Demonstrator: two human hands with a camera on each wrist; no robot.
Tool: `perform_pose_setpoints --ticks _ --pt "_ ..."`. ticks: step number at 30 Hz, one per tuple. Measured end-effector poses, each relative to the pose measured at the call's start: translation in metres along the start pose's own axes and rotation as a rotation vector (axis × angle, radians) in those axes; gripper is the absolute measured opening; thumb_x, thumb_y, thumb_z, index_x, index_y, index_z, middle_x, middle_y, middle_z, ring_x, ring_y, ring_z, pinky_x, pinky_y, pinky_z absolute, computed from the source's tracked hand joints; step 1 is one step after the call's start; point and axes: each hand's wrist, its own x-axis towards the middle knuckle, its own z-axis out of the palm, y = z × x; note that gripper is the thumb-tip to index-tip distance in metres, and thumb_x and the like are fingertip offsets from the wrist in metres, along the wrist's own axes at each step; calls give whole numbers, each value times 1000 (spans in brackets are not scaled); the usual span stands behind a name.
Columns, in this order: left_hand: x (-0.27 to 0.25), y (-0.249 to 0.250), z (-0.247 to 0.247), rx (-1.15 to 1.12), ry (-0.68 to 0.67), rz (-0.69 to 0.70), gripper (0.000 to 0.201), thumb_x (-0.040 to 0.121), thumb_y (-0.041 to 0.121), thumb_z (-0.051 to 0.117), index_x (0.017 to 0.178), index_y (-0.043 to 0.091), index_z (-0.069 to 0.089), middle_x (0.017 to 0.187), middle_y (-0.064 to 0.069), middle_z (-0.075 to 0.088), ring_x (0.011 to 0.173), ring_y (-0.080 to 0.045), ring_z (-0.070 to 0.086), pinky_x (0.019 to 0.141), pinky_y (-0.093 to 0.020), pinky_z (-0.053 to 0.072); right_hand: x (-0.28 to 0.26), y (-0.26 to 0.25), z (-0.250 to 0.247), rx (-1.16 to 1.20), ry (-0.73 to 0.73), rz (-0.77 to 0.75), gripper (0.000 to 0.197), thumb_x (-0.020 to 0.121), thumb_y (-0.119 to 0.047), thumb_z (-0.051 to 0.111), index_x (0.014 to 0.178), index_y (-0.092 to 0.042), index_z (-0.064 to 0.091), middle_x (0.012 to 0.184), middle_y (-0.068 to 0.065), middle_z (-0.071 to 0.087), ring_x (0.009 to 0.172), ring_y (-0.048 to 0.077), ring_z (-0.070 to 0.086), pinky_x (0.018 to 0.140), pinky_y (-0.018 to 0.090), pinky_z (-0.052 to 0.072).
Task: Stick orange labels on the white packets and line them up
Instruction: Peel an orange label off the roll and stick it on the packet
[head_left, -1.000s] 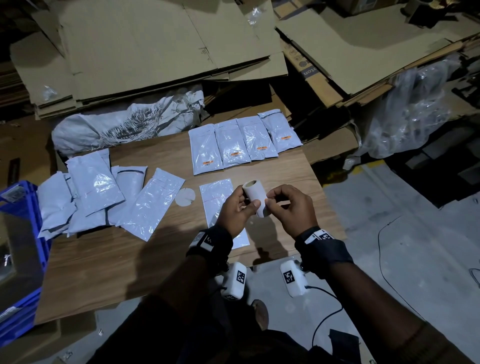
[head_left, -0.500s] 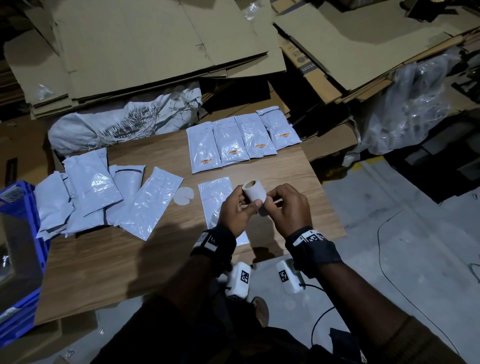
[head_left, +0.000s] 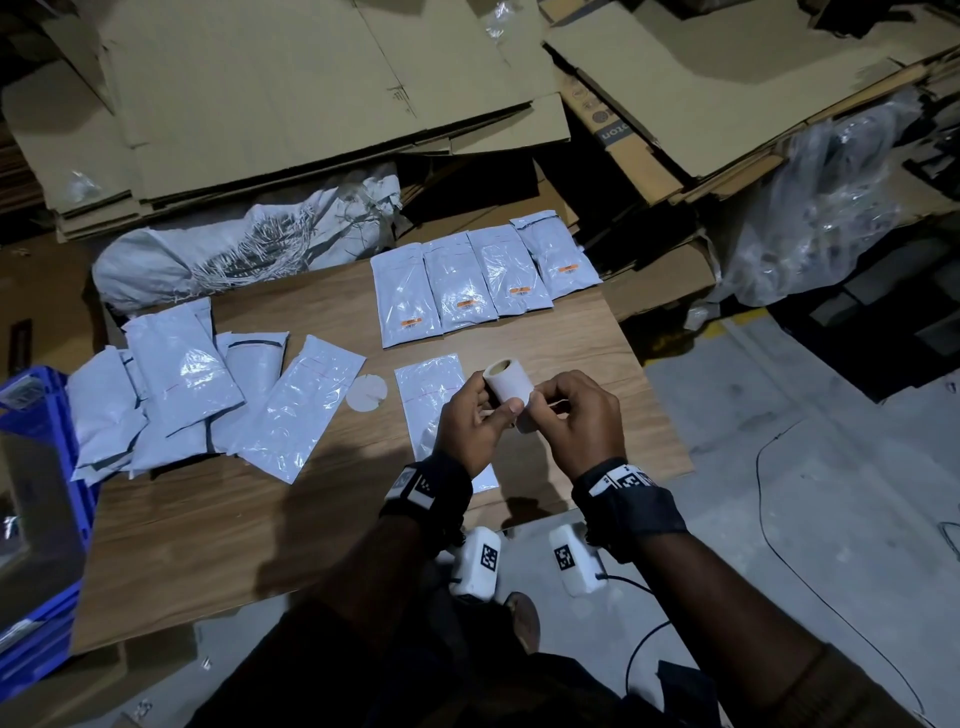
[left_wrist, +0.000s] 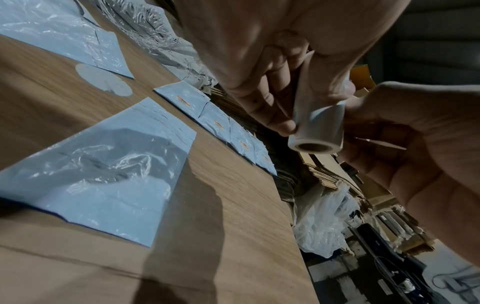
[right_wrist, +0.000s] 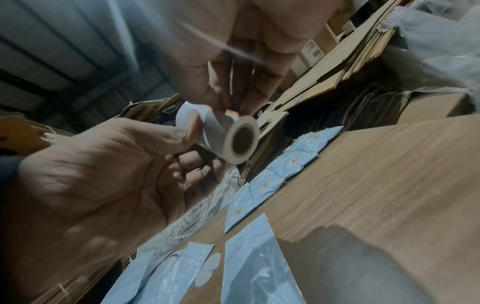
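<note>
Above the wooden table (head_left: 597, 338) my left hand (head_left: 493, 410) grips a white label roll (head_left: 509, 387), thumb across its side. My right hand (head_left: 545, 410) pinches at the roll's near end; an orange label (right_wrist: 232, 112) shows at its fingertips in the right wrist view. A thin loose strip (left_wrist: 376, 144) runs from the roll (left_wrist: 318, 127) across the right palm. One white packet (head_left: 431, 395) without a label lies flat under my hands. Several packets with orange labels (head_left: 483, 280) lie side by side in a row at the table's far edge.
A loose pile of white packets (head_left: 182, 374) covers the table's left part, with a round white disc (head_left: 367, 393) beside it. A blue crate (head_left: 31, 519) stands at the left. Flattened cardboard (head_left: 311, 93), a grey sack (head_left: 234, 254) and a plastic bag (head_left: 821, 208) lie beyond the table.
My right hand has closed in on the roll's near end. The left hand still holds the roll in about the same spot. The packets have not moved.
</note>
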Motion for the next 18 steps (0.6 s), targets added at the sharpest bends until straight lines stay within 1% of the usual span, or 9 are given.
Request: perform_pose_setpoints --ticks 3,6,7,9,11,12,13,15,18 --pt "0 1 0 31 7 7 46 85 27 69 127 12 60 97 -4 71 87 -9 67 84 -42 59 1 2 3 -40 19 -6 14 82 -22 68 71 -14 64 75 -2 66 68 16 67 63 41 56" --pt "0 -1 0 36 -1 12 45 84 27 68 127 16 60 99 -7 70 88 -9 66 83 -38 58 1 5 6 -51 9 3 13 80 -24 67 72 -15 63 75 -3 66 69 17 66 62 42 55" --pt "-1 -2 0 34 -1 10 45 85 27 68 127 16 60 100 -9 71 88 -10 66 83 -36 58 1 7 6 -55 1 13 11 79 -23 66 72 -15 64 76 -4 66 69 17 66 62 42 55" --pt "-2 -3 0 13 1 -3 48 84 26 68 129 10 59 102 -12 70 88 -8 66 80 -33 58 1 10 5 -60 -13 40 7 79 -19 64 75 -14 67 77 -4 68 71 15 66 64 40 55" --pt "-3 -4 0 -20 5 -21 50 84 22 67 129 3 58 101 -14 69 85 -5 66 75 -28 58 2 13 0 -15 -28 59 10 81 -15 63 79 -13 72 79 -4 71 73 10 67 68 33 55" --pt "-2 -3 -1 -28 9 -26 49 84 21 67 128 2 58 102 -16 68 85 -4 66 73 -26 57 2 13 -2 11 -35 62 11 83 -13 64 82 -12 75 80 -4 72 74 7 68 69 28 55" --pt "-1 -4 -2 -29 10 -30 48 84 21 67 128 3 58 103 -17 69 86 -6 66 74 -27 58 1 11 -4 31 -46 63 10 86 -11 66 84 -12 76 81 -3 73 75 7 69 71 27 54" --pt "0 -4 -3 -17 0 -26 47 84 22 68 128 7 58 103 -16 70 88 -10 66 78 -31 58 0 8 -6 65 -72 62 7 89 -10 71 83 -14 74 79 -3 74 75 10 71 73 28 56" --pt "1 -3 -2 -22 3 -18 50 85 22 68 131 4 58 103 -16 70 89 -11 66 79 -29 57 -1 4 -4 63 -56 26 7 87 -15 74 80 -16 71 79 -4 71 76 12 71 73 34 57"
